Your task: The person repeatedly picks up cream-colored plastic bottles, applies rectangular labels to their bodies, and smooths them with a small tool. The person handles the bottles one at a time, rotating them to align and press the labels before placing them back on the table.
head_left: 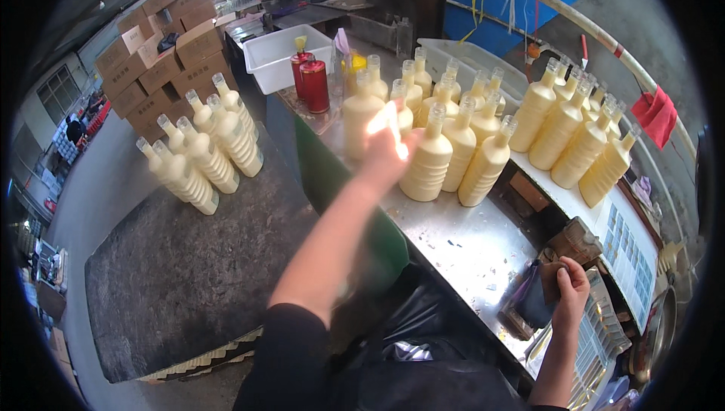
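Observation:
My left hand (pixel 389 156) reaches across the metal table to the cream ribbed bottles. It is smeared by motion and washed out by glare, so I cannot tell if it grips one. Nearest to it stand a cream bottle (pixel 361 120) on its left and another cream bottle (pixel 429 158) on its right. At the table's near right, my right hand (pixel 572 286) pinches a dark brown flat piece (pixel 549 283) between thumb and fingers. A dark block-like item (pixel 521 309) lies just beside that piece.
More cream bottles (pixel 200 158) stand on a black-topped stack at left. Others (pixel 559 124) crowd a raised board at right. Two red containers (pixel 314 86) and a white bin (pixel 279 56) sit beyond. Cartons (pixel 162 64) are piled behind. A red cloth (pixel 655 115) hangs from a rail.

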The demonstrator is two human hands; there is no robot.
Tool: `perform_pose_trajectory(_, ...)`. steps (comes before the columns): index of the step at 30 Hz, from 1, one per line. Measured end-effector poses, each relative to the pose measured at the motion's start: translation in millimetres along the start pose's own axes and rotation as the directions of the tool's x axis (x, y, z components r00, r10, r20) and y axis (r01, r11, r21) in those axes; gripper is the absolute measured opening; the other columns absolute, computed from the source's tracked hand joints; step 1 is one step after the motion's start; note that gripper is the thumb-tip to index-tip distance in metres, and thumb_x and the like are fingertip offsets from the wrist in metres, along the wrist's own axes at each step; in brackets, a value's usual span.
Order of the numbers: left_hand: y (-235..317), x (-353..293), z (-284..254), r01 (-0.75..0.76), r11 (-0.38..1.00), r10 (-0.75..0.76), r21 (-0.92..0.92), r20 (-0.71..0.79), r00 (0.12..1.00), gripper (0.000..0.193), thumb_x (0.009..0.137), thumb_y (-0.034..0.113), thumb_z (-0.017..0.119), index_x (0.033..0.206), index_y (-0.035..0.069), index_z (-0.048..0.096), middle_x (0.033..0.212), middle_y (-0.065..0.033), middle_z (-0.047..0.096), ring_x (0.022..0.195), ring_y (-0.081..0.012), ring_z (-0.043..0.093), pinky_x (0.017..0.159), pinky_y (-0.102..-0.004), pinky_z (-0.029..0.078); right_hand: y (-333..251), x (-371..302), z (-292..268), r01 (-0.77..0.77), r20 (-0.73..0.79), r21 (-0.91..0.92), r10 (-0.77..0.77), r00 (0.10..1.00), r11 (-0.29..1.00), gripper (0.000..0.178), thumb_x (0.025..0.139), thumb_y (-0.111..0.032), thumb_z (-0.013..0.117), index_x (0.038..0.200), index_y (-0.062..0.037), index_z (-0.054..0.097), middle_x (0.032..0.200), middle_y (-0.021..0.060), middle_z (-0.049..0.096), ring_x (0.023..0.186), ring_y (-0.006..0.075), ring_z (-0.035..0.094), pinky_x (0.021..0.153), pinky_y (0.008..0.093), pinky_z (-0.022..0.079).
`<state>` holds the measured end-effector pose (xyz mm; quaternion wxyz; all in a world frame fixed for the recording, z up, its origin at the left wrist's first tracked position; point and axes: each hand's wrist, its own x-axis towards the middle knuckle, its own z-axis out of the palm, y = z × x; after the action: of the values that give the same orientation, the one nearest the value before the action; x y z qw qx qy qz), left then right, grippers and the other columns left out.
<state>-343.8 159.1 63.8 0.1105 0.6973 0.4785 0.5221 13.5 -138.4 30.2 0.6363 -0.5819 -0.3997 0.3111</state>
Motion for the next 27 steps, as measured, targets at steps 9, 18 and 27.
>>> perform_pose_trajectory(9,60.9,-15.9,51.7,0.079,0.982,-0.113,0.172,0.197,0.974,0.040,0.087,0.036,0.077,0.103,-0.001,0.070,0.092,-0.0215,0.069,0.094,-0.0413,0.064,0.082,-0.0505,0.049,3.8,-45.6,-53.6,-0.133,-0.025,0.061,0.135,0.991,0.989,0.035,0.096,-0.009,0.063,0.130,-0.0020,0.062,0.117,0.0052,0.068,0.108,0.0147,0.064,0.096,0.0292,0.050)
perform_pose_trajectory(18,193.9,-38.8,74.6,0.005,0.948,0.127,-0.317,0.395,0.910,0.032,0.087,0.028,0.079,0.099,-0.001,0.070,0.082,-0.0135,0.072,0.073,-0.0235,0.067,0.071,-0.0355,0.052,-12.8,-35.5,-60.4,-0.136,0.093,-0.098,0.145,0.985,0.986,0.019,0.092,-0.010,0.060,0.102,0.0010,0.071,0.112,0.0101,0.069,0.102,0.0185,0.063,0.093,0.0307,0.048)
perform_pose_trajectory(27,281.3,-101.3,221.0,0.497,0.766,0.084,-0.408,0.830,0.552,0.043,0.097,0.030,0.069,0.126,-0.002,0.066,0.109,-0.0127,0.073,0.099,-0.0180,0.067,0.092,-0.0320,0.050,-33.1,-18.7,-70.5,-0.274,-0.095,-0.567,0.268,0.959,0.777,0.074,0.082,-0.029,0.079,0.143,0.0020,0.050,0.120,0.0197,0.070,0.091,0.0220,0.073,0.081,0.0347,0.057)
